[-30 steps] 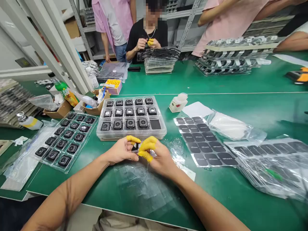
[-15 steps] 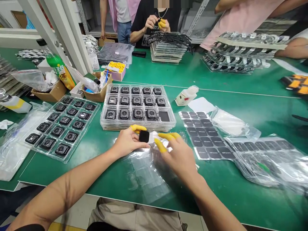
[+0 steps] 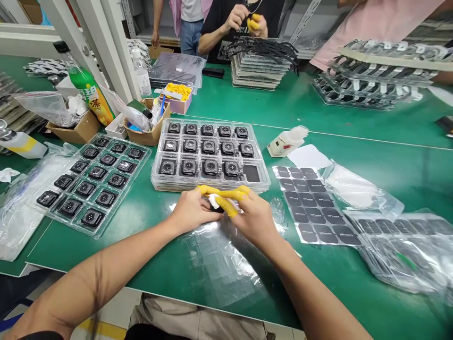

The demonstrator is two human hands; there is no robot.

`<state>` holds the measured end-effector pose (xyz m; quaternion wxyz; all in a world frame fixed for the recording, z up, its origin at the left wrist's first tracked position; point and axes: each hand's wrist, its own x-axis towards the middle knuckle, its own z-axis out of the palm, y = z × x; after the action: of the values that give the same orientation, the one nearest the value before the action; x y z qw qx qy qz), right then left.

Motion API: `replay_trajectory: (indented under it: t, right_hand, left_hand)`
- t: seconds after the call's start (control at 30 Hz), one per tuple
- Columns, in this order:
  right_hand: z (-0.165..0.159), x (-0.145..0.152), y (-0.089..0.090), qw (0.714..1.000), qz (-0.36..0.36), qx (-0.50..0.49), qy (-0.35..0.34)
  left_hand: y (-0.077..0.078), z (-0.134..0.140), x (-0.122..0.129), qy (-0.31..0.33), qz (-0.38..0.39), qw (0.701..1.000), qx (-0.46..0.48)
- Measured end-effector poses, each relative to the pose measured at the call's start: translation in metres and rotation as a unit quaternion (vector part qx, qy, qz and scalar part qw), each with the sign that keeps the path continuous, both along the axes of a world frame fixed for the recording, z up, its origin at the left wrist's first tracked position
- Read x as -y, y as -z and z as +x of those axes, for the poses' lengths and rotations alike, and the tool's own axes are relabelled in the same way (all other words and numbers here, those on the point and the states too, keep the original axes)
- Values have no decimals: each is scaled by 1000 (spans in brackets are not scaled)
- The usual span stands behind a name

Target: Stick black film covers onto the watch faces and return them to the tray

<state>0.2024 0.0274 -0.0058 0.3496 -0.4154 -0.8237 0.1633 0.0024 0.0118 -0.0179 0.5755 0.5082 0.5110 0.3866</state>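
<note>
My left fingers (image 3: 202, 190) gripped a watch (image 3: 217, 209), my right fingers (image 3: 227, 207) a white cloth (image 3: 213, 200) against it; fourteen others (image 3: 209, 147) lay in the tray (image 3: 177, 183), one pocket (image 3: 252, 174) unfilled.

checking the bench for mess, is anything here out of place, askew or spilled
Mild untidiness, no spill that I can see. Wrinkled clear plastic film lies loose on the green tabletop by the left hand and right hand; thin black straps, looking tangled, droop over the right edge of the stacked clear plastic trays.
</note>
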Motion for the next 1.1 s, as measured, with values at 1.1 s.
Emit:
replay_trajectory:
  t: [1.1]
  right_hand:
    - [84,-34,-19,893,83,-136,421]
  left_hand:
    - [3,-4,-3,-4,23,996,-85]
